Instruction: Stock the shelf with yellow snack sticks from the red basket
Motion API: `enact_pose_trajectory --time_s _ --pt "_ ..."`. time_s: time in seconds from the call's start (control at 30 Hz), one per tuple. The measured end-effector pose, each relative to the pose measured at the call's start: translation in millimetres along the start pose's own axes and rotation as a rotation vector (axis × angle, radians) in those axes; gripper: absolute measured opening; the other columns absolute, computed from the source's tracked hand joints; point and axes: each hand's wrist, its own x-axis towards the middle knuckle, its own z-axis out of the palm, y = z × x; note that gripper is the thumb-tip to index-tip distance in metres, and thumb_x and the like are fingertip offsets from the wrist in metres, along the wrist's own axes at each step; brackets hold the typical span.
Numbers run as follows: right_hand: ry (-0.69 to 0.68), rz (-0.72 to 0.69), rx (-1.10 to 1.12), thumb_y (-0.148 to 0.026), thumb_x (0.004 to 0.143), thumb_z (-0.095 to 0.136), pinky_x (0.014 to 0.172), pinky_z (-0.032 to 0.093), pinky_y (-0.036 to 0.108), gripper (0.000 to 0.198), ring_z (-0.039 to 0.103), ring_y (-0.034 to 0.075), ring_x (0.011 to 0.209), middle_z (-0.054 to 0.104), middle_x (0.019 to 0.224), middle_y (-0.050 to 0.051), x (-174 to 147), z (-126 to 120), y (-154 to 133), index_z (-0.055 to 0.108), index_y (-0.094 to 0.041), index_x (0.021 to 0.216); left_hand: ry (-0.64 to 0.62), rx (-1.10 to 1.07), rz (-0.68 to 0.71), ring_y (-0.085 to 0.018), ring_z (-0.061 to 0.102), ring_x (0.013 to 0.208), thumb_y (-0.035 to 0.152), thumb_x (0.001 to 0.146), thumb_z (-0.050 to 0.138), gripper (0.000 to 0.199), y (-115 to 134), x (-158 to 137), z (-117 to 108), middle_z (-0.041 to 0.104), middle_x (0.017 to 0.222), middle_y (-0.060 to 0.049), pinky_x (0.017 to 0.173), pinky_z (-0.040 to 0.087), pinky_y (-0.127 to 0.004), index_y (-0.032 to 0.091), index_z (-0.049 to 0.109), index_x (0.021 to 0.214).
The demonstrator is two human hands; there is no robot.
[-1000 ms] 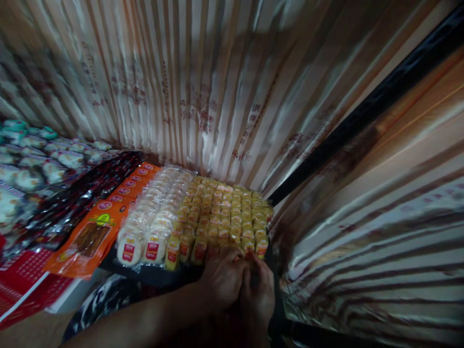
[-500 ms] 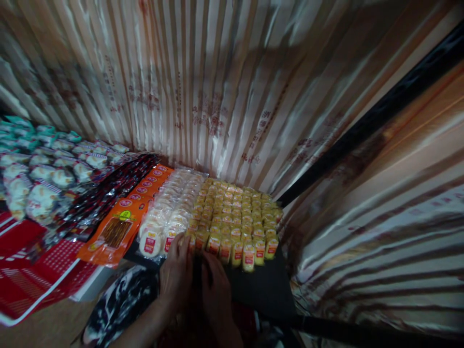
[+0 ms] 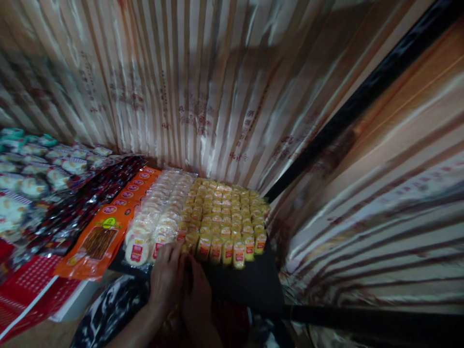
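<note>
My left hand [image 3: 166, 273] is at the front edge of the display, its fingers curled close to a block of small yellow snack packets [image 3: 226, 215]. Right beside it, my right hand [image 3: 197, 285] has its fingers bent in toward the left fingertips. The two hands nearly meet at the front left corner of the yellow packets; whatever is between the fingers is dark and hidden. Just left of the block, overlapping rows of round white crackers in clear wrappers [image 3: 157, 212] reach the left hand's knuckles.
Further left lie orange snack bags [image 3: 99, 239], dark red shiny packs [image 3: 90, 198] and white packets [image 3: 14, 212]. A red basket [image 3: 34, 287] stands at lower left. The black table surface [image 3: 246, 285] ends near a dark pole [image 3: 337, 118]. Striped printed sheeting [image 3: 203, 72] hangs behind.
My right hand has drawn in toward my left, so the fingertips nearly touch. The view has shifted slightly, moving the display leftward in the picture.
</note>
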Motion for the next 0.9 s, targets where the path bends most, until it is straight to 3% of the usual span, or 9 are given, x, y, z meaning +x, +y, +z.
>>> enact_pose_trajectory --time_s 0.13,0.3,0.43,0.6,0.73,0.9 --pt "0.018 0.026 0.044 -0.024 0.089 0.043 0.08 0.054 0.028 0.031 0.066 0.017 0.093 0.068 0.103 0.008 0.3 -7.1 -9.7 0.06 -0.02 0.114 -0.01 -0.106 -0.01 -0.018 0.057 0.082 0.024 0.091 0.039 0.028 4.4 -1.4 -5.0 0.056 0.092 -0.006 0.072 0.054 -0.033 0.019 0.06 0.109" --pt "0.084 -0.026 0.034 -0.022 0.088 0.044 0.086 0.052 0.03 0.033 0.062 0.017 0.103 0.065 0.111 0.009 6.7 -21.9 -17.8 0.055 -0.02 0.12 0.057 -0.22 -0.042 -0.02 0.056 0.095 0.027 0.089 0.044 0.03 27.6 14.0 -21.2 0.051 0.106 -0.008 0.08 0.053 -0.036 0.021 0.057 0.116" --pt "0.164 -0.037 -0.066 -0.024 0.089 0.044 0.087 0.052 0.034 0.034 0.056 0.02 0.113 0.061 0.119 0.011 18.0 -39.4 -15.4 0.055 -0.019 0.12 0.016 -0.321 -0.041 -0.021 0.055 0.102 0.025 0.086 0.048 0.03 48.2 33.1 -24.1 0.05 0.111 -0.008 0.086 0.052 -0.038 0.02 0.056 0.115" --pt "0.292 -0.04 -0.125 -0.027 0.089 0.045 0.084 0.052 0.035 0.032 0.059 0.02 0.106 0.064 0.111 0.01 38.0 -67.0 -4.3 0.057 -0.019 0.117 -0.046 -0.531 0.045 -0.02 0.055 0.102 0.018 0.082 0.05 0.021 76.2 59.7 -8.3 0.054 0.107 -0.007 0.087 0.05 -0.037 0.02 0.06 0.101" --pt "0.353 -0.033 -0.117 -0.025 0.089 0.044 0.085 0.05 0.035 0.031 0.059 0.019 0.104 0.062 0.112 0.011 58.6 -94.1 8.2 0.055 -0.018 0.117 -0.171 -0.615 0.055 -0.019 0.055 0.1 0.012 0.079 0.051 0.022 109.2 87.2 8.2 0.057 0.105 -0.006 0.088 0.048 -0.035 0.02 0.059 0.099" --pt "0.487 0.015 -0.194 -0.033 0.089 0.043 0.089 0.046 0.041 0.035 0.057 0.022 0.104 0.062 0.112 0.013 89.3 -131.5 26.6 0.056 -0.015 0.116 -0.267 -0.716 0.207 -0.016 0.055 0.099 0.013 0.081 0.054 0.019 154.2 126.2 33.7 0.059 0.102 -0.002 0.09 0.046 -0.03 0.021 0.059 0.097"
